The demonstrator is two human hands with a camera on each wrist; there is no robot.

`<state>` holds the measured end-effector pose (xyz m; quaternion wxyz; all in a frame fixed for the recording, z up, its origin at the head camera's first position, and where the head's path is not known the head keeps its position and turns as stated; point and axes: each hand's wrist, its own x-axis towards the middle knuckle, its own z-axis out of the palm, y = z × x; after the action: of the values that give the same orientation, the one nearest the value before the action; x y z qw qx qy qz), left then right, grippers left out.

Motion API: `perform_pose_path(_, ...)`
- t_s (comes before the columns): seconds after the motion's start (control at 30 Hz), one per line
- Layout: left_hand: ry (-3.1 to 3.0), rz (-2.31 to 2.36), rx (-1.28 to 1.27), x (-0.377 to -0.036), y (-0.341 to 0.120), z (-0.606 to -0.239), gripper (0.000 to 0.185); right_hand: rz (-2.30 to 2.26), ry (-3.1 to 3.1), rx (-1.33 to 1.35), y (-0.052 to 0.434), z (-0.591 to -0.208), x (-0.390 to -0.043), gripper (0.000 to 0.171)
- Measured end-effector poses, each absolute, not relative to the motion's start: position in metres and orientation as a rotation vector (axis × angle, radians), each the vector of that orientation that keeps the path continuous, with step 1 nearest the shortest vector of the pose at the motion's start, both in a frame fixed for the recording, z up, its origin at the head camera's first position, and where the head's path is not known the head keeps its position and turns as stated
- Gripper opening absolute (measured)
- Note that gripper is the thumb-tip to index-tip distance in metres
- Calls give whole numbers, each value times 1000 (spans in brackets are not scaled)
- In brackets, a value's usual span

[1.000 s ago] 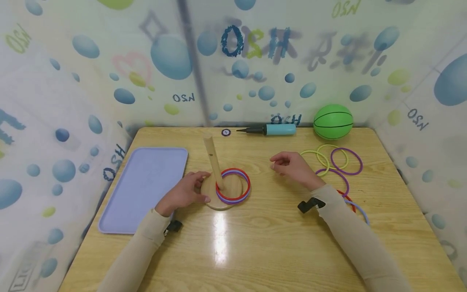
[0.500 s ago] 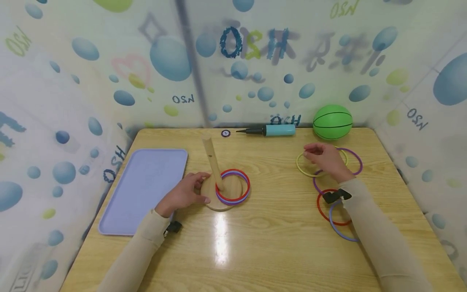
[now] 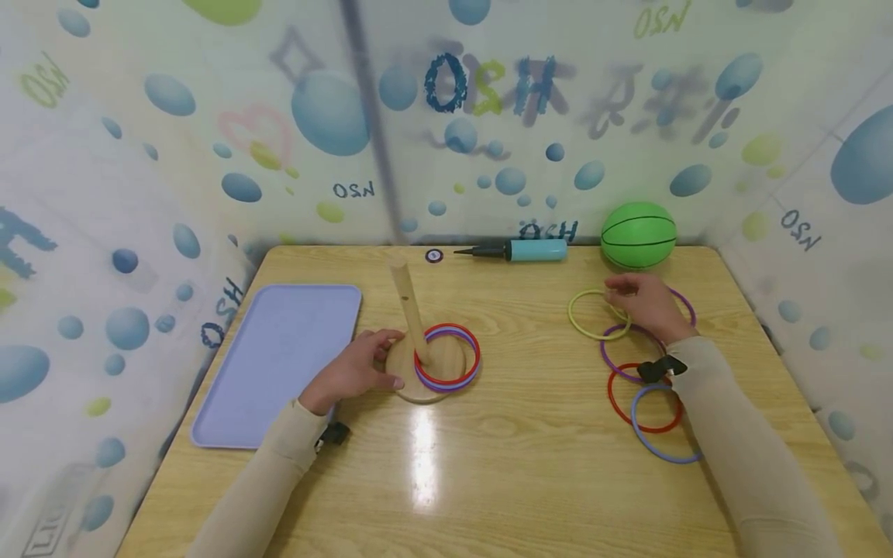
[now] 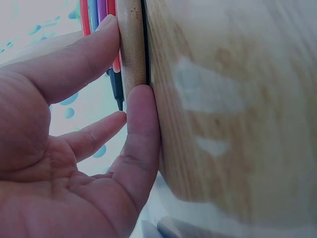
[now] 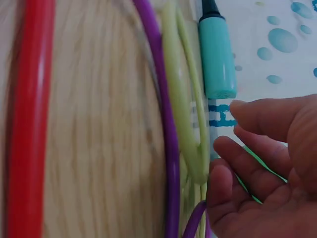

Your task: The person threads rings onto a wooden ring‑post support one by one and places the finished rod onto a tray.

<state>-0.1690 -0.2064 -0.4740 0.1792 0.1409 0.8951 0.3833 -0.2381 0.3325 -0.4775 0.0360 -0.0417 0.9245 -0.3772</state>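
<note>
A tug on the yellow ring (image 5: 181, 99) could drag the purple ring (image 5: 169, 129) along, because the two overlap, and the hand might knock the green ball (image 3: 638, 235) just beyond. The yellow ring looks thin, smooth and pale, lying far right on the surface (image 3: 530, 434). The right hand (image 3: 649, 304) is beside it, fingers loosely curled; whether they touch it is unclear. The left hand (image 3: 356, 368), fingers spread, touches the wooden base (image 3: 408, 368) at its left edge.

The left grip (image 4: 69, 188) touches the wooden base (image 4: 132, 49) near red, blue and purple rings (image 4: 102, 9).
</note>
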Motion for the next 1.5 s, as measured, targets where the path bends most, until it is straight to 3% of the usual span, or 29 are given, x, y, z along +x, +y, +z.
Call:
perform_pose_path(0.6,2530,1070,386,-167,-205,-476,83,-861,2956,-322,334,-484,-242,31)
perform_pose_path(1.1,2522,1069,375,-167,-203,-474,84,-943,2875,-248,335,-466,-232,33)
perform_pose_path(1.5,2516,1072,361,-168,-204,-472,83,-1294,2658,-155,312,-440,-225,41)
